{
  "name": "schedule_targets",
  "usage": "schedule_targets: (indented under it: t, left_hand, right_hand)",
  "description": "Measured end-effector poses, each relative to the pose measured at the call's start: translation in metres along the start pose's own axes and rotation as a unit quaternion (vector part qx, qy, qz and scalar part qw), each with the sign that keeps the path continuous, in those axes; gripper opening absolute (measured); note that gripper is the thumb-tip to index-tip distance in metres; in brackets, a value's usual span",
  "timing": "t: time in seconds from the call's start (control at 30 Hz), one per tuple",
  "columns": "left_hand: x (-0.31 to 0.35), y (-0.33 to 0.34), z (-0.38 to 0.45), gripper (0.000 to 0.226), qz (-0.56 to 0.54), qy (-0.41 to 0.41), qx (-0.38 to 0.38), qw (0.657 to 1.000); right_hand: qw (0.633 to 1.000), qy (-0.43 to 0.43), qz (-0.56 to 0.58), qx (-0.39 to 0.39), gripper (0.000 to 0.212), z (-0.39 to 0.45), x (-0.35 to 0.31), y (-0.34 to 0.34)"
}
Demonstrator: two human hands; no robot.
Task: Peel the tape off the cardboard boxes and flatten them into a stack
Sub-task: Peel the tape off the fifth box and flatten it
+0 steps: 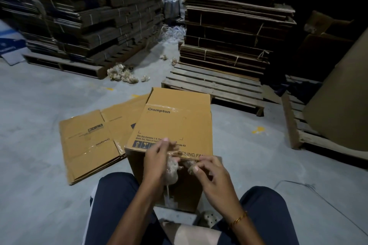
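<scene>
Our left hand [159, 162] grips crumpled tape [172, 172]; at its three o'clock, our right hand [211, 175] pinches the tape's end, fingers curled.

one upright cardboard box [175, 125], one flattened box [95, 143], two hands [159, 157], three wooden pallets [215, 87].

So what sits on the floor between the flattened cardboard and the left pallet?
In the head view, bare grey floor separates flattened cardboard from left pallet; crumpled tape wads lie off to the right.

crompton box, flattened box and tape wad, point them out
Crompton box [175, 123], head view, printed top face.
flattened box [89, 145], head view, middle panel.
tape wad [172, 171], head view, crumpled bulk by the left hand.
</scene>
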State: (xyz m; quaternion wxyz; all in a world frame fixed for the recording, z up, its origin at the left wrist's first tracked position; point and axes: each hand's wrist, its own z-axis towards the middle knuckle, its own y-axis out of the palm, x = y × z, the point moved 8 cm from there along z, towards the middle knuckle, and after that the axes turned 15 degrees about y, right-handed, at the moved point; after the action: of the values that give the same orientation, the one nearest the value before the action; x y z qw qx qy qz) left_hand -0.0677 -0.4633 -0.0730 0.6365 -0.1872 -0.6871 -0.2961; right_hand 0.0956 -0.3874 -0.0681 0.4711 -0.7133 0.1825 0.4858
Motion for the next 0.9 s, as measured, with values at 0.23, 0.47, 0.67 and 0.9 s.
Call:
schedule_targets:
  t: [0.23, 0.47, 0.67, 0.9]
  left_hand:
    - [-0.031, 0.015, -0.078, 0.059, -0.099, -0.15, 0.013, 0.984]
    - [-0.041, 0.026, -0.084, 0.041, -0.048, -0.151, -0.109, 0.981]
    - [-0.042, 0.007, -0.065, 0.035, 0.151, -0.064, -0.102, 0.981]
    - [-0.025, 0.007, -0.048, 0.023, 0.466, 0.087, -0.117, 0.873]
  right_hand:
    - [0.993, -0.01, -0.017, -0.114, 0.07, -0.038, -0.01, 0.034]
    - [0.997, -0.02, -0.049, -0.052, 0.039, -0.044, 0.008, 0.014]
    - [0.984, -0.055, -0.154, -0.069, 0.032, -0.047, 0.004, 0.011]
    - [0.944, -0.048, -0.292, -0.148, 0.036, -0.059, 0.002, 0.037]
